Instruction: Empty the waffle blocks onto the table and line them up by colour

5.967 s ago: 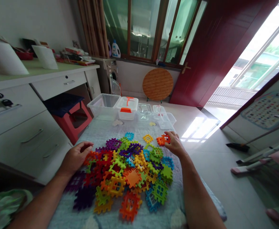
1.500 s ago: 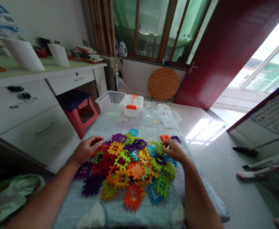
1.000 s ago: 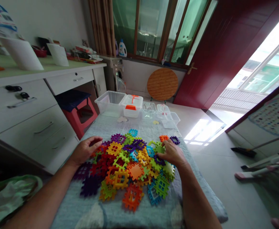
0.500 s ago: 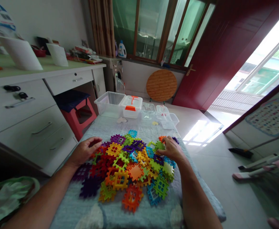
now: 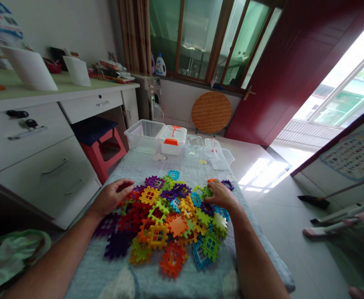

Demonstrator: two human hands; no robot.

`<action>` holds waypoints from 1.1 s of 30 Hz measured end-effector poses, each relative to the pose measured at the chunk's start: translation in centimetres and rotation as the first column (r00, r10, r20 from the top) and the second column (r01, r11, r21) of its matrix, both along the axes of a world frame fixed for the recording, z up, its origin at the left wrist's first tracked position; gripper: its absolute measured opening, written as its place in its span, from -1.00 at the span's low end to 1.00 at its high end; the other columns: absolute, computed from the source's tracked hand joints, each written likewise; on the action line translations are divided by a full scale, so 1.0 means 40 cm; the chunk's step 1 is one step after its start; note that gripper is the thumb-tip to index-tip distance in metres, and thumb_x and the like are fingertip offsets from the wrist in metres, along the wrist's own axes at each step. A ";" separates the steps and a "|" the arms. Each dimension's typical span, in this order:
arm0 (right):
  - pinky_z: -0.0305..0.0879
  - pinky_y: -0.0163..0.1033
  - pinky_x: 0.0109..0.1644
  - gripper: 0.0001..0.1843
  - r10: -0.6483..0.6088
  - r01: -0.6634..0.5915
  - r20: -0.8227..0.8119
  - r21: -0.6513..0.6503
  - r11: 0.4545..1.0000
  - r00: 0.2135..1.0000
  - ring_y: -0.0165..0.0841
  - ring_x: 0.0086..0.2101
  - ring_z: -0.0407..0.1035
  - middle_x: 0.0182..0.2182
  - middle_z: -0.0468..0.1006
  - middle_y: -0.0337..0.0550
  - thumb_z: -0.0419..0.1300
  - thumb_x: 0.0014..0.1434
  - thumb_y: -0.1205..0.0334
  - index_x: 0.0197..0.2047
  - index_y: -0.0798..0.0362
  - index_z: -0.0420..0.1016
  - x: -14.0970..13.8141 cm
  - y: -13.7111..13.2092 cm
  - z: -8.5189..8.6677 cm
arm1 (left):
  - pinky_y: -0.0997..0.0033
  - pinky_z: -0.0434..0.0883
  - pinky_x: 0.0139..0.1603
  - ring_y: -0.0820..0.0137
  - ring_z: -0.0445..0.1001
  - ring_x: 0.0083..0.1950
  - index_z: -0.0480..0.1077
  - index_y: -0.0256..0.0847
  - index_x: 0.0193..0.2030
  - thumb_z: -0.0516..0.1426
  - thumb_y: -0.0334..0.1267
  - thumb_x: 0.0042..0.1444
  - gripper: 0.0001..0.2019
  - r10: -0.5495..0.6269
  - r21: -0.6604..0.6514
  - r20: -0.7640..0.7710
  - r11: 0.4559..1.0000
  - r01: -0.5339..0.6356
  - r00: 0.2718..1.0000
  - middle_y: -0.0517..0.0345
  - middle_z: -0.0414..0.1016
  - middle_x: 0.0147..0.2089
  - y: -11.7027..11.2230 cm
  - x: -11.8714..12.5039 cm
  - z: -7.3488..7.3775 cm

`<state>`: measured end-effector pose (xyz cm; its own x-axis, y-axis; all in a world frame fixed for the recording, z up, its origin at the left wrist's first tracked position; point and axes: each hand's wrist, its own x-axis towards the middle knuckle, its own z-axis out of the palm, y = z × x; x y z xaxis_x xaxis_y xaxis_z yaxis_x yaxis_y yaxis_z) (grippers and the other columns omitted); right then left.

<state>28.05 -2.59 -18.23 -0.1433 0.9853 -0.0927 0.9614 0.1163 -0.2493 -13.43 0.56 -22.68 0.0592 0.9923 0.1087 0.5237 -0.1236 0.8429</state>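
Observation:
A heap of colourful plastic interlocking building tiles (image 5: 177, 224) with notched edges lies on the cloth-covered table (image 5: 151, 276). Some tiles have window-like grids, others are solid. At the heap's left edge, my left hand (image 5: 113, 198) rests beside red and purple tiles, thumb apart from the curved fingers, holding nothing. My right hand (image 5: 222, 194) reaches over the heap's right side, fingers curved and thumb apart, touching or just over a green tile (image 5: 207, 192). A purple tile (image 5: 228, 185) lies just beyond that hand, near the table's right edge.
At the table's far end stand a clear open bin (image 5: 144, 137), a lidded box with orange latches (image 5: 173, 141) and smaller clear containers (image 5: 194, 145). A red stool (image 5: 107, 151) and white drawers (image 5: 47, 162) are at left; a green-rimmed bin (image 5: 16, 257) sits lower left.
My right hand has shifted slightly left and toward me, showing more of the purple tile beyond it. My left hand and the heap look nearly unchanged.

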 end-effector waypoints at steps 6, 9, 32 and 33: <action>0.20 -0.25 -0.05 -0.57 -0.007 0.008 -0.036 0.050 0.999 0.999 -0.25 -0.14 0.31 -0.16 0.36 -0.09 0.32 -0.11 0.17 -0.13 0.07 0.40 -0.003 -0.011 -0.005 | 0.25 0.44 0.08 0.17 0.56 -0.06 0.52 -0.19 -0.14 0.18 0.23 -0.06 -0.46 0.007 0.004 0.005 1.000 -0.007 1.000 0.03 0.62 -0.12 -0.001 0.004 0.004; 0.20 -0.24 -0.07 -0.53 -0.019 0.024 -0.054 0.109 0.994 0.998 -0.27 -0.18 0.30 -0.18 0.33 -0.12 0.32 -0.11 0.18 -0.09 0.06 0.39 0.009 -0.009 0.014 | 0.26 0.45 0.07 0.17 0.56 -0.07 0.53 -0.19 -0.14 0.18 0.23 -0.06 -0.46 0.012 0.006 0.000 1.000 -0.012 1.000 0.04 0.63 -0.12 -0.001 0.004 0.003; 0.16 -0.13 -0.02 -0.48 0.176 -0.162 0.211 -0.083 0.983 0.962 -0.07 -0.02 0.28 -0.02 0.46 0.01 0.37 -0.08 0.12 -0.01 0.00 0.50 -0.042 0.188 0.012 | 0.31 0.47 0.02 0.20 0.57 -0.09 0.53 -0.18 -0.13 0.18 0.21 -0.03 -0.48 0.004 0.015 -0.004 1.000 -0.004 1.000 0.05 0.63 -0.12 -0.001 0.001 -0.002; 0.16 -0.14 -0.02 -0.49 0.180 -0.165 0.209 -0.089 0.982 0.961 -0.08 -0.02 0.28 -0.02 0.46 0.00 0.37 -0.08 0.13 -0.01 -0.01 0.50 -0.042 0.188 0.012 | 0.30 0.46 0.03 0.20 0.57 -0.08 0.53 -0.19 -0.13 0.17 0.20 -0.03 -0.49 0.001 0.014 -0.005 1.000 -0.001 1.000 0.04 0.62 -0.12 -0.001 0.000 -0.002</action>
